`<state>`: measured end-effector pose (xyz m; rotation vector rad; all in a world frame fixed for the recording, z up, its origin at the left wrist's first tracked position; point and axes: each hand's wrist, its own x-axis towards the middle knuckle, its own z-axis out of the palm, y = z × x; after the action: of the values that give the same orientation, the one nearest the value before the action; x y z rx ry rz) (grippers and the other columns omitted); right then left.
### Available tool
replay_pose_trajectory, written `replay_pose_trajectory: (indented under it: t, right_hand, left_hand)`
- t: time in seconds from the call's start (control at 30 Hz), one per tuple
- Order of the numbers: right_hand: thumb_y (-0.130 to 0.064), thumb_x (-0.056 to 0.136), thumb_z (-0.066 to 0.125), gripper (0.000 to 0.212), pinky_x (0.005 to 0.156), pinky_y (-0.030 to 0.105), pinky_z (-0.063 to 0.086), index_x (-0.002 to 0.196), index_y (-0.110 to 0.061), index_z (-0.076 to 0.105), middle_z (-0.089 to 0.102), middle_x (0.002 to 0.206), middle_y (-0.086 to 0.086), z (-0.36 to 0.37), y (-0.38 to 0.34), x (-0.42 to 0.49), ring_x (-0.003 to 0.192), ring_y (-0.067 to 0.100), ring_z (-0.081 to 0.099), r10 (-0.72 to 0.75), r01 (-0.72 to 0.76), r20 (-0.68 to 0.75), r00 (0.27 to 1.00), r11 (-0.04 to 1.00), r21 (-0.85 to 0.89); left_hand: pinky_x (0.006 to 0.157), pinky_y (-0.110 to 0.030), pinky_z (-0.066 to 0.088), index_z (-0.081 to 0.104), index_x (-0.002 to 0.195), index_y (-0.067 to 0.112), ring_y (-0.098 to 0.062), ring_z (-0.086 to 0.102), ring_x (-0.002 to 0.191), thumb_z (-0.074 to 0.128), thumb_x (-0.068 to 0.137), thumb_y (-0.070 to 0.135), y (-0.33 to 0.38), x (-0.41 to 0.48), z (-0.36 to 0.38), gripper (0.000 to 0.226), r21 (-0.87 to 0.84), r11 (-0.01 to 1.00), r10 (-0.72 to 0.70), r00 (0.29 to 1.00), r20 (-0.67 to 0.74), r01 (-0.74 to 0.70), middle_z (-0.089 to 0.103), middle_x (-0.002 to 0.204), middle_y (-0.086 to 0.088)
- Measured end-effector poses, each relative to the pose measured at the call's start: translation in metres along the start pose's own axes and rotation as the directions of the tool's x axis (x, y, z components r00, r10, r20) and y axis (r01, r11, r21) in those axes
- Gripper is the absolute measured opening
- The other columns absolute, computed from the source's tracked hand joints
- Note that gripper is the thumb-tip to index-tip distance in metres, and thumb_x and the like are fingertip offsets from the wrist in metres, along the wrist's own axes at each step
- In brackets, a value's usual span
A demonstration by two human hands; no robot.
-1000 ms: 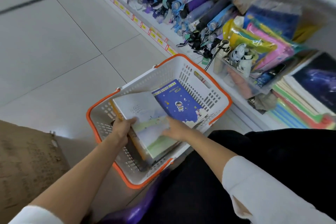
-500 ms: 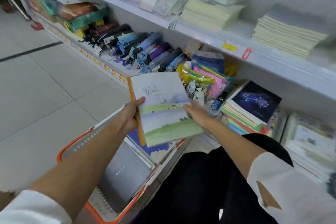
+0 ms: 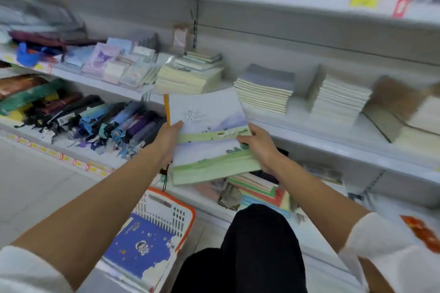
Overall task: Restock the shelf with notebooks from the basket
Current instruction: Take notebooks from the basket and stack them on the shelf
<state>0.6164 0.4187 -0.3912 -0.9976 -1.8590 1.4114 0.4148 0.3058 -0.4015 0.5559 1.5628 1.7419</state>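
A stack of notebooks with a pale sky and green field cover and a yellow spine is held up in front of the middle shelf. My left hand grips its left edge, thumb on the cover. My right hand grips the right edge. Below, the white basket with an orange rim stands on the floor, with a blue astronaut notebook lying in it.
The middle shelf carries piles of cream and grey notebooks, with a bare gap in front of them. Folded umbrellas fill the lower shelf to the left. More coloured notebooks lie on the bottom shelf. My dark-clad knee is beside the basket.
Both hands lifted the notebook stack out of the basket and up to the middle shelf level. My view tilted upward from the basket to the shelves.
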Motion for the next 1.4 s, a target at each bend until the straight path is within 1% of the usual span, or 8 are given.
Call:
replay_pose_trajectory:
  t: [0.13,0.37,0.6,0.73,0.87,0.97,1.07,1.4]
  right_hand:
    - [-0.014,0.083,0.067,0.059,0.101,0.034,0.043,0.139,-0.011,0.049,0.051,0.139,0.001,-0.032,-0.016,0.015,0.125,0.022,0.051,-0.015,0.038,-0.158,0.987,0.989,0.143]
    - [0.002,0.089,0.053,0.020,0.060,0.019,0.042,0.089,-0.017,0.059,0.060,0.078,-0.003,-0.085,-0.049,0.049,0.070,0.014,0.055,-0.055,0.117,-0.368,0.928,0.982,0.147]
    - [-0.001,0.080,0.061,0.017,0.060,0.029,0.030,0.075,-0.012,0.048,0.034,0.068,0.003,-0.119,-0.056,0.126,0.065,0.020,0.031,0.033,0.028,-0.548,0.836,0.994,0.103]
    - [-0.004,0.079,0.069,0.015,0.065,0.033,0.041,0.082,-0.012,0.056,0.055,0.077,0.007,-0.140,-0.051,0.161,0.074,0.026,0.055,0.054,-0.047,-0.555,0.830,0.999,0.027]
    - [-0.022,0.088,0.067,0.007,0.079,0.026,0.044,0.093,-0.019,0.063,0.061,0.090,-0.006,-0.135,-0.034,0.137,0.096,0.019,0.055,-0.094,0.084,-0.432,0.897,0.996,-0.042]
    - [-0.042,0.084,0.070,0.065,0.104,0.023,0.030,0.140,-0.023,0.043,0.040,0.133,-0.012,-0.128,-0.013,0.106,0.124,0.003,0.036,-0.218,0.167,-0.255,0.942,0.964,-0.207]
    - [-0.044,0.084,0.069,0.062,0.116,0.027,0.024,0.140,-0.027,0.046,0.037,0.147,-0.011,-0.130,0.004,0.101,0.139,0.004,0.028,-0.347,0.262,-0.214,0.913,0.902,-0.344]
    - [-0.045,0.089,0.061,0.052,0.094,0.020,0.035,0.132,-0.019,0.050,0.051,0.117,-0.012,-0.127,0.007,0.150,0.107,0.006,0.046,-0.406,0.227,-0.346,0.846,0.861,-0.456]
  left_hand:
    - [0.082,-0.046,0.053,0.059,0.117,0.005,-0.034,0.063,0.100,0.066,0.087,0.034,0.019,0.022,0.036,0.042,0.158,0.981,0.115,0.993,0.015,-0.116,0.064,0.117,-0.016]
    - [0.077,-0.020,0.049,0.060,0.118,0.015,-0.019,0.061,0.094,0.069,0.087,0.009,0.044,0.053,0.090,0.032,0.166,0.951,0.243,0.962,0.122,-0.261,0.064,0.105,-0.008]
    - [0.059,-0.013,0.046,0.062,0.115,0.006,-0.018,0.057,0.093,0.067,0.086,-0.001,0.082,0.102,0.148,0.031,0.141,0.926,0.344,0.936,0.073,-0.351,0.058,0.127,-0.010]
    - [0.086,-0.032,0.049,0.053,0.131,0.007,-0.025,0.057,0.102,0.069,0.084,0.000,0.089,0.137,0.176,0.050,0.137,0.942,0.300,0.952,0.054,-0.305,0.057,0.129,-0.015]
    - [0.070,-0.028,0.050,0.058,0.120,0.013,-0.020,0.059,0.088,0.075,0.081,0.010,0.069,0.151,0.175,0.043,0.111,0.952,0.285,0.958,0.005,-0.284,0.063,0.105,-0.008]
    - [0.070,-0.015,0.053,0.061,0.111,0.014,-0.006,0.063,0.087,0.076,0.081,0.021,0.055,0.142,0.163,0.034,0.088,0.924,0.367,0.928,0.057,-0.371,0.066,0.098,0.002]
    - [0.086,-0.017,0.048,0.066,0.113,0.014,-0.007,0.062,0.101,0.080,0.076,0.019,0.046,0.131,0.153,0.040,0.183,0.869,0.435,0.887,0.158,-0.459,0.067,0.110,0.002]
    - [0.086,-0.018,0.037,0.061,0.128,0.018,-0.011,0.051,0.122,0.077,0.079,0.027,0.054,0.173,0.168,0.052,0.389,0.764,0.487,0.856,0.174,-0.514,0.059,0.131,-0.005]
